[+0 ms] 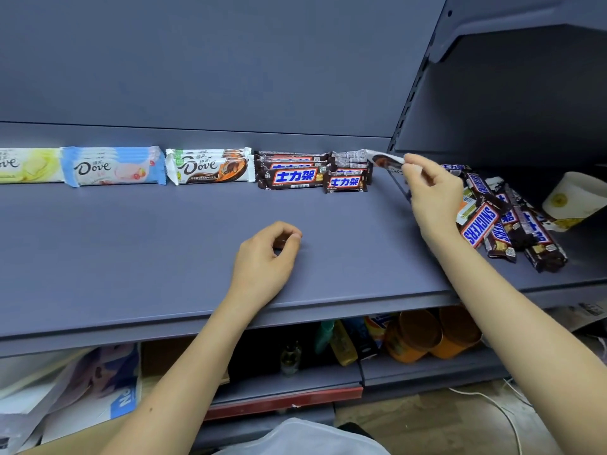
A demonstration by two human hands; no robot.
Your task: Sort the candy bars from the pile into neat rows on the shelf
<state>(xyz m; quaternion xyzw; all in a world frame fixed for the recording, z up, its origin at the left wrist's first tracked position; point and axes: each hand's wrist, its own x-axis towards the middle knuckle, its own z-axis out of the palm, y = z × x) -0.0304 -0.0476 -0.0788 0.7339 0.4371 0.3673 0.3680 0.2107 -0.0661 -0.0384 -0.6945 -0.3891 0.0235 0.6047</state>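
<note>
The 2 bare forearms reach in from the bottom edge, over the front lip of the grey-blue metal shelf [164, 241]. The left hand [266, 254] rests on the bare board, fingers loosely curled and holding nothing. The right hand [433, 192], farther back and to the right, pinches a white-and-brown wrapped bar [384, 158] between thumb and fingertips. The bar hangs tilted, clear of the board, with its upper end just beside the short brown Snickers stack [348, 182].

The loose pile of brown Snickers bars [512, 224] lies just right of that hand. Along the back wall the sorted bars lie with long axes left to right: pale yellow Dove stack [26, 165], blue Dove stack [115, 165], white-and-brown Dove stack [210, 165], long brown Snickers stack [292, 174].

The held wrapper looks like the white-and-brown Dove kind, so its place is probably leftward, past 2 Snickers stacks. The idle left hand is nearer there, and the bar would need turning level, parallel to the wall.
</note>
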